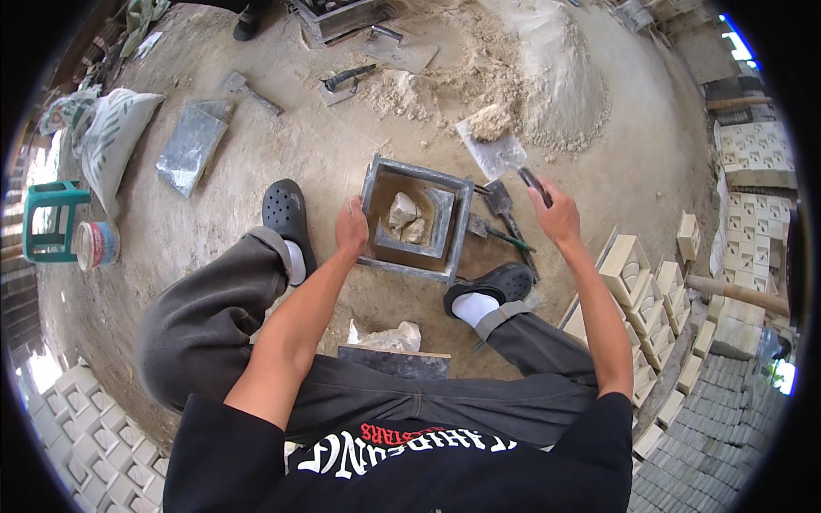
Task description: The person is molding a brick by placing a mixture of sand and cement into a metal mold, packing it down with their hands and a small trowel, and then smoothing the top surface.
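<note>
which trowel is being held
The dark-handled trowel in the right hand, loaded with sandy material; the green-handled one and its grey neighbour lie unheld beside the box.

Dusty tan flr [282, 145], grn plastic stool [56, 197] at L, daylight [783, 376] at R edge

- A dusty block-making workshop, it seems!
- Pale powder [560, 73] heaped on bare floor [325, 141]!
- Box mould [463, 224] here, trowel [505, 160] there!
- And patterned blocks [631, 269] stacked along the right!
</note>
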`<state>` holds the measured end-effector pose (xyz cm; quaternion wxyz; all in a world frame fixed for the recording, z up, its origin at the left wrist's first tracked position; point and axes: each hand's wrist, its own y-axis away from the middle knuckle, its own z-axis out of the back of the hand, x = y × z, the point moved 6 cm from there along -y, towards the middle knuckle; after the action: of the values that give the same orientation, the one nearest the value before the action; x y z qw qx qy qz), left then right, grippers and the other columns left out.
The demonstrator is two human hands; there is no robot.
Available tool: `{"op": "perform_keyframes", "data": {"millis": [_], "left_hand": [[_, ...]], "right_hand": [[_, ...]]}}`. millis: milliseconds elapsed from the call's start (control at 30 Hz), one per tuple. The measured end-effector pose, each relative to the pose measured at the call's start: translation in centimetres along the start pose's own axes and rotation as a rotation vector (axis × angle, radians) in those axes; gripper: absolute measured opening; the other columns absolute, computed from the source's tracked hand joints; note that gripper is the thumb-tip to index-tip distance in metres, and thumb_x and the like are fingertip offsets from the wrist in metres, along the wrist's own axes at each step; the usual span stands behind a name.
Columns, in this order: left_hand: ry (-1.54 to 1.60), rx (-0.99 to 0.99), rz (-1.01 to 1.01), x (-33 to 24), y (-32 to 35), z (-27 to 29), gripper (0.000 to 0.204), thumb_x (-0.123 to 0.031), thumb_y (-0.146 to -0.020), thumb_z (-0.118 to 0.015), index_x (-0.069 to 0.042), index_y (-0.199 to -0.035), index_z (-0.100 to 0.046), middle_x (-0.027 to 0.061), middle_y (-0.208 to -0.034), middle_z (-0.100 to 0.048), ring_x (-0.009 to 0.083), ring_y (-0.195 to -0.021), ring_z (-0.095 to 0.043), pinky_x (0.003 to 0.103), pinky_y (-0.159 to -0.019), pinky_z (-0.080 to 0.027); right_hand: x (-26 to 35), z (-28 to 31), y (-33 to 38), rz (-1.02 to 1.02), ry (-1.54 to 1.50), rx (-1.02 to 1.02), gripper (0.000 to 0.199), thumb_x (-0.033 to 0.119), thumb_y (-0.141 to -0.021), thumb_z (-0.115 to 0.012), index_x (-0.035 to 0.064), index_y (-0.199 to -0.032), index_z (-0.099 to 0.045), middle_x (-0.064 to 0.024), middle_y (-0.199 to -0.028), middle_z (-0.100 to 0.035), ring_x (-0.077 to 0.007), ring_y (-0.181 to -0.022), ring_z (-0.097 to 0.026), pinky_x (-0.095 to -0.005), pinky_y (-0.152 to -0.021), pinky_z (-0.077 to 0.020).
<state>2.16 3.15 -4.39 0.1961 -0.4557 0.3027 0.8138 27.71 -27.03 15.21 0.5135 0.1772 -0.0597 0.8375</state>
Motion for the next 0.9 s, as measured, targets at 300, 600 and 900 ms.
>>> {"op": "perform_keyframes", "data": {"millis": [300, 600, 900], "left_hand": [[0.388, 0.138, -0.148, -6.7, -4.6, -2.4, 0.061, -0.036, -0.103, -0.02, 0.009, -0.129, -0.051, 0.02, -0.132, -0.055, 0.0278, -0.124, -0.051, 0.033, -0.109, -0.032], [0.475, 0.207, -0.167, -5.7, -5.7, -2.6, 0.061, -0.036, -0.103, -0.022, 0.011, -0.127, -0.052, 0.0227, -0.133, -0.054, 0.0306, -0.128, -0.048, 0.034, -0.11, -0.031], [0.318, 0.21, -0.28, -6.9, -4.2, -2.0, 0.061, -0.035, -0.103, -0.021, 0.013, -0.129, -0.049, 0.0226, -0.137, -0.05, 0.0285, -0.134, -0.042, 0.032, -0.112, -0.027]], "right_hand": [[7.5, -0.9, 7.0, 0.357, -0.015, 0.182, 0.033, 0.036, -0.088, -0.061, 0.0123, -0.11, -0.068, -0.0153, -0.093, -0.07, -0.0345, -0.083, -0.066, -0.0415, -0.071, -0.052], [12.9, -4.6, 4.8, 0.519, 0.235, 0.484, 0.032, 0.036, -0.089, -0.059, 0.0138, -0.111, -0.066, -0.0154, -0.088, -0.069, -0.0349, -0.084, -0.066, -0.0448, -0.072, -0.0521], [15.2, -4.4, 1.4, 0.472, 0.341, 0.599, 0.027, 0.036, -0.089, -0.058, 0.0187, -0.107, -0.069, -0.015, -0.085, -0.069, -0.0355, -0.085, -0.066, -0.0466, -0.075, -0.0519]]}}
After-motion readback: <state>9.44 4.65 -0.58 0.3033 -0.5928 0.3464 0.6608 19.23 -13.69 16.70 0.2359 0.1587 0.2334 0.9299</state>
